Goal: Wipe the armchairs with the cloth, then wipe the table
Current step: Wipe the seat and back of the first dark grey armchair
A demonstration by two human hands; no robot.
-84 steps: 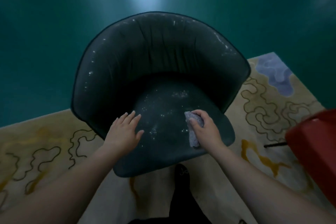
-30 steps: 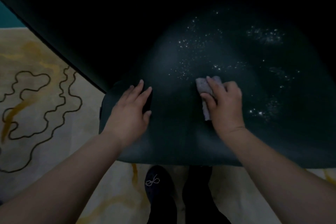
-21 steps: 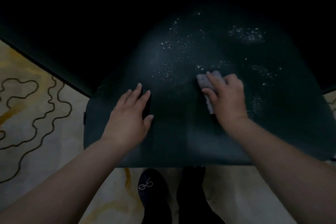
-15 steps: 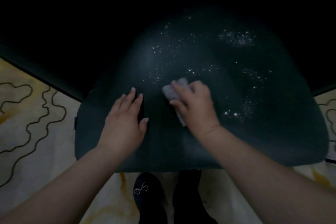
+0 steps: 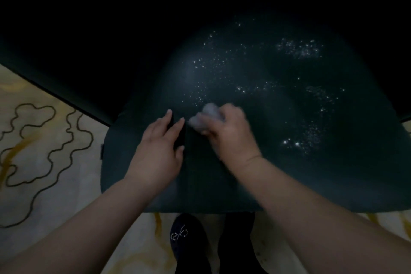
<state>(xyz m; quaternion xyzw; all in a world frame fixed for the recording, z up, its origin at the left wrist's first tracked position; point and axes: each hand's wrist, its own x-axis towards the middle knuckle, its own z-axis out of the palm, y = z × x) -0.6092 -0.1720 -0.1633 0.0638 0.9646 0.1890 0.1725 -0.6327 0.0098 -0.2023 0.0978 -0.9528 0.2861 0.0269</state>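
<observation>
Right hand (image 5: 229, 133), fingers bunching the cloth (image 5: 205, 118), has swept toward nine o'clock beside the flat, fingers-together left hand (image 5: 160, 151); seat (image 5: 289, 162) specks remain at two o'clock.

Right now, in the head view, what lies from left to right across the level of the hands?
Patterned rug → left hand, flat on the armchair seat → cloth → right hand → white specks.

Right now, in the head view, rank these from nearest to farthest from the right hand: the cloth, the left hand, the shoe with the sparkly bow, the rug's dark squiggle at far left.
1. cloth, in the right hand's grip.
2. left hand, just left, flat on the seat.
3. shoe, below the seat's front edge.
4. squiggle, far left on the rug.
</observation>
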